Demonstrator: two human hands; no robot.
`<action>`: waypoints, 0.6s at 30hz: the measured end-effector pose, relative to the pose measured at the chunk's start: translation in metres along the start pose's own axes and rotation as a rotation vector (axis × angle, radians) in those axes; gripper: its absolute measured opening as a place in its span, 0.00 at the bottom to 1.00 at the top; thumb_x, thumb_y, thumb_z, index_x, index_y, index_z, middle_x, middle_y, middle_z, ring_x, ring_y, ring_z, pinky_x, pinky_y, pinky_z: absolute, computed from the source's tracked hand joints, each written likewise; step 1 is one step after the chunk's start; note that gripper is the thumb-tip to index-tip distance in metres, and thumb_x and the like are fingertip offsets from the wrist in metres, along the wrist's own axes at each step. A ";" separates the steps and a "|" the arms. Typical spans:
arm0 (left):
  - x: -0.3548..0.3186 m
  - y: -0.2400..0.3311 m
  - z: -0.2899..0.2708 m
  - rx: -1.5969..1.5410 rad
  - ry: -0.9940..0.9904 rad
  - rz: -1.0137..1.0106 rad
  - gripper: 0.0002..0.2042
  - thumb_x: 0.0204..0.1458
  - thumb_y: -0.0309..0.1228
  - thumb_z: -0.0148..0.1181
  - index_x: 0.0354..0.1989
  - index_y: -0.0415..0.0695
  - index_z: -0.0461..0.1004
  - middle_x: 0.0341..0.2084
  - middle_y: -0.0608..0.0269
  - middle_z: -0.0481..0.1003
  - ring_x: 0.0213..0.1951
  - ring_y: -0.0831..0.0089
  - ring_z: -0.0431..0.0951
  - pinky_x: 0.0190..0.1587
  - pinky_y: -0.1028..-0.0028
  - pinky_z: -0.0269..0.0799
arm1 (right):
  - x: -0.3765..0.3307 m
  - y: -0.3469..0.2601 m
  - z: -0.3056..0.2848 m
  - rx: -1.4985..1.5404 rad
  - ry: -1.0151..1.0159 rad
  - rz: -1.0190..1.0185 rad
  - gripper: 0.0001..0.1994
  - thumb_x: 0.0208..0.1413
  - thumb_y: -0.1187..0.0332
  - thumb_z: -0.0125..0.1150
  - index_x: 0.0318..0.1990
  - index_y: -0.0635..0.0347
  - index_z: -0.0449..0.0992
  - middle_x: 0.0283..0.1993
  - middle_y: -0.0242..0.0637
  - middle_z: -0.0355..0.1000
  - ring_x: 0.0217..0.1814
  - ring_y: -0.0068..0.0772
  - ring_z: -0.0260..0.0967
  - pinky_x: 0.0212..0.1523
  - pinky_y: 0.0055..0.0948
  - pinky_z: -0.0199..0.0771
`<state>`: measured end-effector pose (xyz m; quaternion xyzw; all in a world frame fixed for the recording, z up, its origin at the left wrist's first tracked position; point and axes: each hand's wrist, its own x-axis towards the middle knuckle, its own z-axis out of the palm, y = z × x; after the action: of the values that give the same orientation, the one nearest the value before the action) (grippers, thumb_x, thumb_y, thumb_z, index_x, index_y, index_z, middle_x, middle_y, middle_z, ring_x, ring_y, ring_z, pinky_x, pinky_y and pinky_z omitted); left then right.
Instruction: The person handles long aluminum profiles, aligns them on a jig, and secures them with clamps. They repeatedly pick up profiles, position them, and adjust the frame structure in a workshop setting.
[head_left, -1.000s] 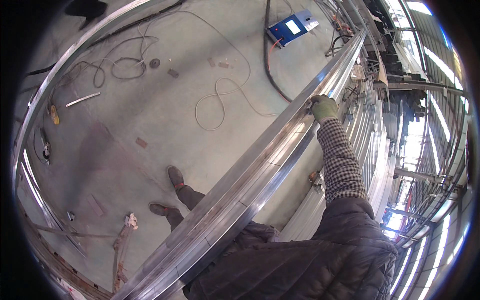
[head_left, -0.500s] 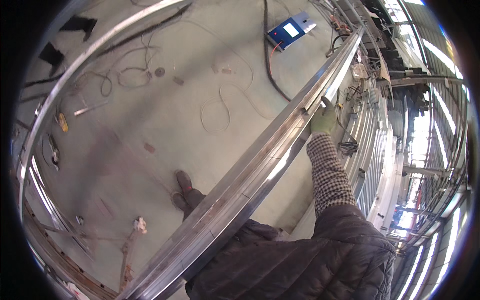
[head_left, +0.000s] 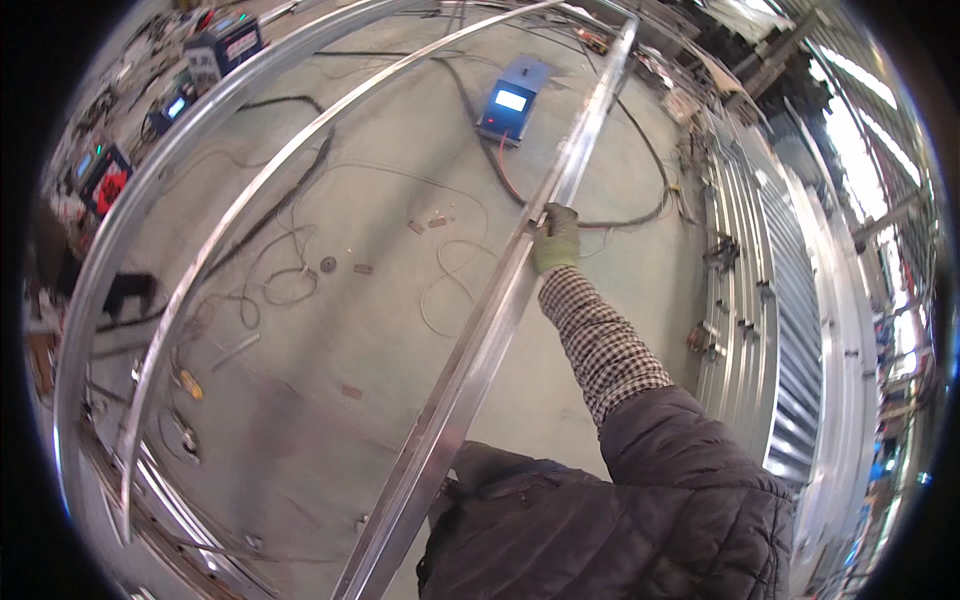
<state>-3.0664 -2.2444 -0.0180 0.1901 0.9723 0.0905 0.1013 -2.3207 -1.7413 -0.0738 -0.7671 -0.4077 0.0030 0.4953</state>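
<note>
The long metal rail [head_left: 500,310] runs from the lower edge up toward the far floor, raised above it at the person's front. The gloved right hand [head_left: 556,238] grips it partway along, fingers wrapped round its edge. The left hand is out of view. The rail looks carried, not yet set down (stacked rails [head_left: 745,300] lie right). A blue welder [head_left: 512,100] sits on the floor [head_left: 330,350] beyond.

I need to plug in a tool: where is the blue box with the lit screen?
In the head view the blue box sits on the concrete floor at upper centre, just left of the long metal rail, beyond the gloved right hand.
</note>
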 end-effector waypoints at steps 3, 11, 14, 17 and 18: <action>0.004 0.002 0.006 -0.075 0.039 0.009 0.25 0.66 0.47 0.65 0.55 0.34 0.83 0.46 0.44 0.86 0.46 0.51 0.86 0.51 0.59 0.82 | -0.034 0.003 -0.027 -0.013 -0.085 -0.258 0.16 0.63 0.76 0.58 0.58 0.62 0.80 0.59 0.55 0.78 0.63 0.59 0.76 0.67 0.45 0.76; -0.009 0.076 0.073 -0.102 0.085 0.123 0.20 0.65 0.43 0.66 0.49 0.33 0.82 0.42 0.48 0.85 0.42 0.58 0.85 0.48 0.62 0.81 | -0.170 0.106 -0.132 -0.048 -0.519 0.311 0.26 0.69 0.67 0.56 0.73 0.59 0.69 0.69 0.57 0.74 0.69 0.55 0.75 0.70 0.45 0.75; -0.019 0.134 0.104 -0.112 0.092 0.213 0.19 0.64 0.41 0.66 0.47 0.33 0.82 0.41 0.50 0.84 0.41 0.60 0.84 0.47 0.63 0.81 | -0.197 0.184 -0.186 -0.140 -0.724 0.629 0.25 0.69 0.66 0.55 0.71 0.65 0.69 0.60 0.60 0.80 0.64 0.56 0.79 0.66 0.45 0.77; -0.035 0.201 0.133 -0.133 0.090 0.343 0.17 0.64 0.39 0.66 0.45 0.33 0.82 0.40 0.52 0.84 0.39 0.62 0.84 0.46 0.64 0.81 | -0.187 0.259 -0.252 -0.322 -0.771 0.879 0.28 0.65 0.65 0.59 0.71 0.66 0.68 0.56 0.56 0.82 0.62 0.54 0.80 0.65 0.43 0.78; -0.042 0.228 0.141 -0.151 0.086 0.402 0.17 0.64 0.39 0.67 0.44 0.33 0.82 0.40 0.52 0.84 0.39 0.63 0.84 0.46 0.64 0.81 | -0.173 0.281 -0.265 -0.347 -0.715 0.875 0.28 0.64 0.66 0.59 0.71 0.66 0.68 0.55 0.55 0.82 0.59 0.52 0.81 0.62 0.43 0.80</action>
<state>-2.9155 -2.0337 -0.0986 0.3679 0.9087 0.1897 0.0536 -2.1528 -2.1004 -0.2223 -0.8851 -0.1894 0.3988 0.1471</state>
